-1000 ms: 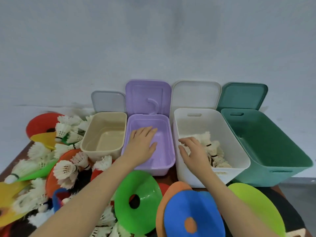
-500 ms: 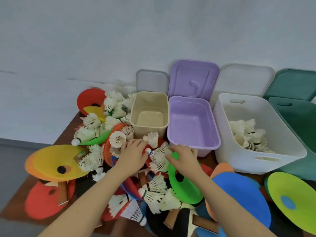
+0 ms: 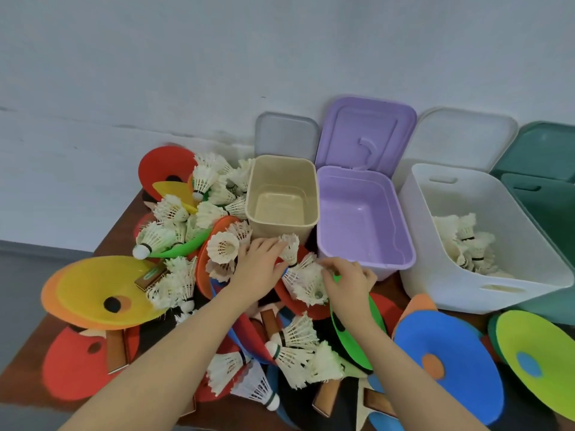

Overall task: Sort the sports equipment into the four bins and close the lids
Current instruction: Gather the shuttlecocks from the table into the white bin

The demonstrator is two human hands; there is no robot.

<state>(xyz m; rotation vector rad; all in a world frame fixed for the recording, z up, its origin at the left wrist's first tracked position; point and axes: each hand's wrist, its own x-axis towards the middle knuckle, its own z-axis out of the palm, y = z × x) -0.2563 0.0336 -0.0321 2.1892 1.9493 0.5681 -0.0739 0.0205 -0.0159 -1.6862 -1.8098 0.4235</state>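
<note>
The beige bin [image 3: 281, 194] stands open-topped, its inside bare, so entry from above is free. Left of it and in front, heaped shuttlecocks [image 3: 174, 225] and discs [image 3: 102, 290] crowd the table [image 3: 28, 365]. The purple bin [image 3: 362, 219] touches its right side.

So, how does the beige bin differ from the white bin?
The beige bin is smaller than the white bin. The beige bin holds nothing, while the white bin holds a heap of shuttlecocks. The beige bin stands at the left end of the row, the white bin third from the left. Both are open, their lids leaning on the wall behind.
</note>
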